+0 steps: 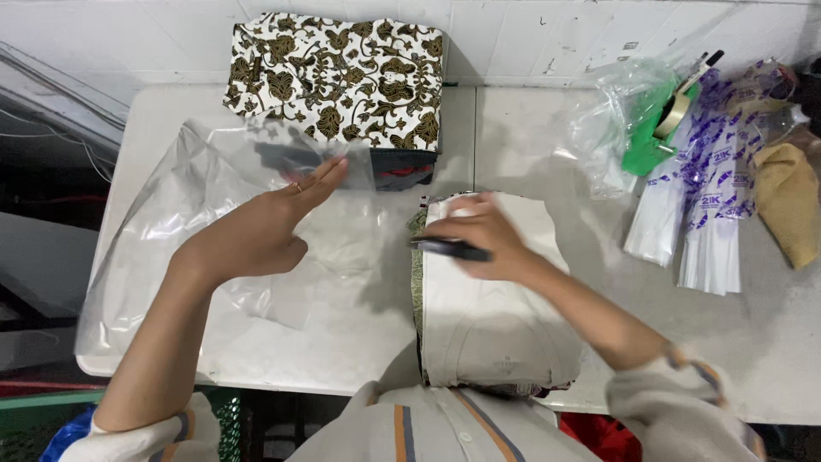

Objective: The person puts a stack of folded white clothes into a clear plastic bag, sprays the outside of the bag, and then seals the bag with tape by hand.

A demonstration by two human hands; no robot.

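Note:
My left hand (274, 224) is raised flat with fingers together, touching a large clear plastic bag (171, 222) that lies spread over the left of the white table (505, 128). My right hand (483, 239) rests on a folded off-white garment (492, 316) in front of me and grips a dark pen-like object (453, 250). A patterned cloth edge shows under the folded garment on its left side.
A stack of folded brown-and-white floral cloth (342, 77) sits at the back centre. At the right lie a green tape dispenser (658, 137), crumpled clear plastic (607, 128), white-and-purple printed bags (705, 205) and a tan cloth (791, 201).

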